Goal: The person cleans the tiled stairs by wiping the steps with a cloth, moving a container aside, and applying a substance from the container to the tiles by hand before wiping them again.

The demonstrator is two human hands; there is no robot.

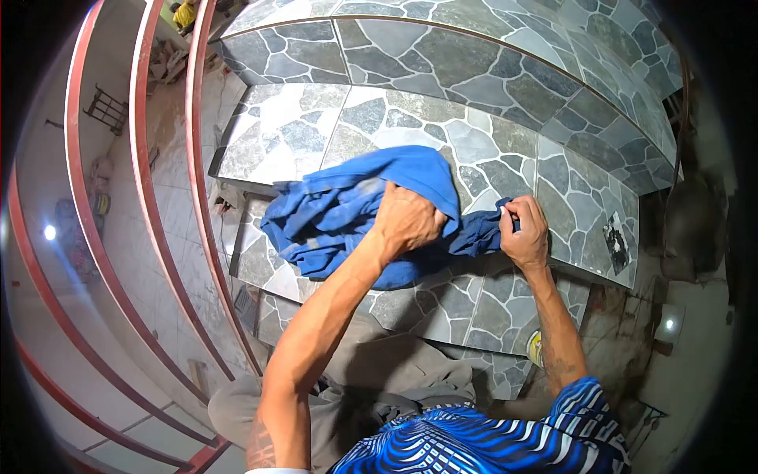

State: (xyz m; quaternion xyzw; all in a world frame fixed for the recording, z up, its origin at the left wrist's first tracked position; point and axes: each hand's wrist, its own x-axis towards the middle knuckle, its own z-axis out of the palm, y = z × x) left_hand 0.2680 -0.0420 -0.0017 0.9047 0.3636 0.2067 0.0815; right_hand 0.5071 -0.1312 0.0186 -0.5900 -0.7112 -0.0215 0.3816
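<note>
A crumpled blue cloth (332,213), which looks like a garment, is bunched over the edge of a stone-patterned tiled step (489,158). My left hand (410,217) is closed on the upper middle of the cloth, fingers curled into its folds. At the cloth's right end, my right hand (525,229) pinches a narrow, darker blue part between thumb and fingers. Between the two hands the fabric runs in tight wrinkles. Part of the left hand's fingertips is hidden by the fabric.
Red metal railing bars (142,158) curve along the left, with a lower floor beyond them. More tiled steps rise ahead. A black-and-white smeared patch (616,243) marks the step's right end. Below my right forearm stands a yellowish can (535,347). Another person (184,16) is far off at top left.
</note>
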